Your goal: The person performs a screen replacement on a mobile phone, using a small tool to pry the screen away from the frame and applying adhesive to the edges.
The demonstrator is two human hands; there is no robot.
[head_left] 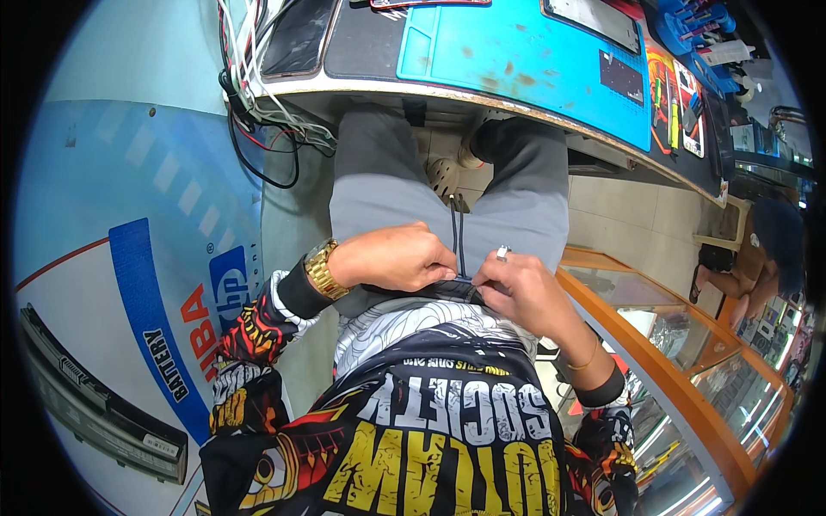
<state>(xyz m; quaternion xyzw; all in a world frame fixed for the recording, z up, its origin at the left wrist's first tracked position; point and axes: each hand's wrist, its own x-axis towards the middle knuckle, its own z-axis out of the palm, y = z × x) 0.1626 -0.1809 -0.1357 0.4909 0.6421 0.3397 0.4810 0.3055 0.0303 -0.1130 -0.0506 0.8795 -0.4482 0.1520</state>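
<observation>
At my waist, both hands come close together over the top of my grey trousers [379,206]. My left hand [391,258], with a gold watch [323,271] on its wrist, is closed with its fingertips pinched at the waistband. Facing it, my right hand [520,288], which wears a ring [502,253], has its fingers curled in a pinch too. Something small and dark lies between the fingertips; I cannot make out what it is. A dark drawstring [459,232] hangs from the trousers just beyond. My printed hoodie [447,413] bunches up below the hands.
A workbench ahead carries a blue repair mat [508,60], a phone [594,21], a dark tablet-like panel [299,39] and screwdrivers [674,120]. Cables [258,112] dangle at its left corner. On the right stands a wood-framed glass display case [662,361]; another person [761,249] sits beyond.
</observation>
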